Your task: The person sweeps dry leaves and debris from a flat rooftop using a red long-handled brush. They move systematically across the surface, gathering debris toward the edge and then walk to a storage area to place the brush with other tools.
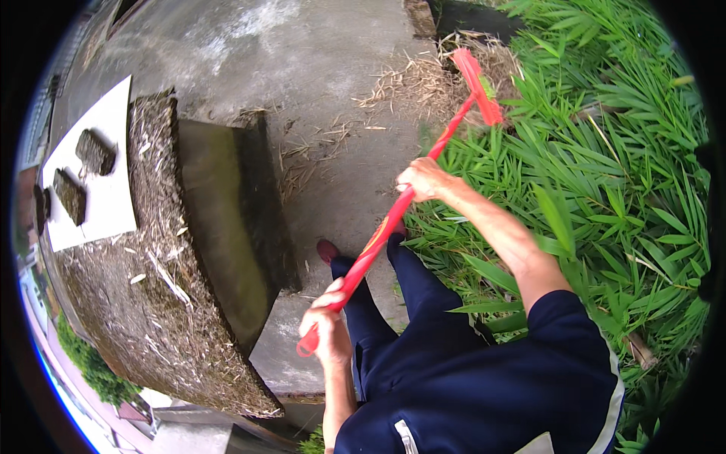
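A red broom [374, 241] slants across the view from lower left to upper right. Near the top end of its handle, my left hand [327, 326] is wrapped round it. Farther along the handle, my right hand [426, 179] grips it too. The red broom head [476, 85], with some yellow-green on it, is at dry leaf litter [420, 85] beside the bamboo foliage; whether its bristles touch the ground I cannot tell. More dry leaves [309, 159] lie scattered on the concrete floor [329, 28].
On my left stands a concrete block or ledge [153, 306] with a rough, littered top, bearing a white sheet [116, 210] with stones [95, 152] on it. Dense green bamboo leaves [612, 198] crowd my right side. A concrete edge [420, 18] stands ahead.
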Demonstrator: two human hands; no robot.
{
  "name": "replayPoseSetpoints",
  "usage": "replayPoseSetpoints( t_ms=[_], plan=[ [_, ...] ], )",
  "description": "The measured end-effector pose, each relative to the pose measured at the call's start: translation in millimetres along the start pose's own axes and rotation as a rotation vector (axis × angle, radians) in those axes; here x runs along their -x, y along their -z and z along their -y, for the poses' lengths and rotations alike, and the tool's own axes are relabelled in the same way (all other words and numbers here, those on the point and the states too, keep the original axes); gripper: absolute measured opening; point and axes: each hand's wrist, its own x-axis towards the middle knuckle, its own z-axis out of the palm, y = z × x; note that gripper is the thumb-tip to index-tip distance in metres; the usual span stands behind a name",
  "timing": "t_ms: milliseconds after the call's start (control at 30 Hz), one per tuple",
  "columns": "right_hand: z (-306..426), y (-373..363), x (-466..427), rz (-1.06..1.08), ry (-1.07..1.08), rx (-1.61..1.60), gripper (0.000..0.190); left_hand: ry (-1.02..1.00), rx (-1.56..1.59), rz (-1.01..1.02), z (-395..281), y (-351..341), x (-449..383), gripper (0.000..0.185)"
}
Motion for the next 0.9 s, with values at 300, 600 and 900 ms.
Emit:
replayPoseSetpoints(
  t_ms=[300, 600, 900],
  plan=[
    [141, -17, -45, -0.380, 0.304, -0.288, 0.016, -0.331, -0.431, -0.036, -139, 28, 22, 0.032],
    [204, -54, -31, -0.272, 0.350, -0.646, 0.017, -0.441, -0.510, 0.005, -176, -3, 28, 0.029],
    [-4, -48, 14, 0.050, 0.136, -0.159, 0.013, -0.163, -0.333, -0.029, -9, -37, -12, 0.040]
  ],
)
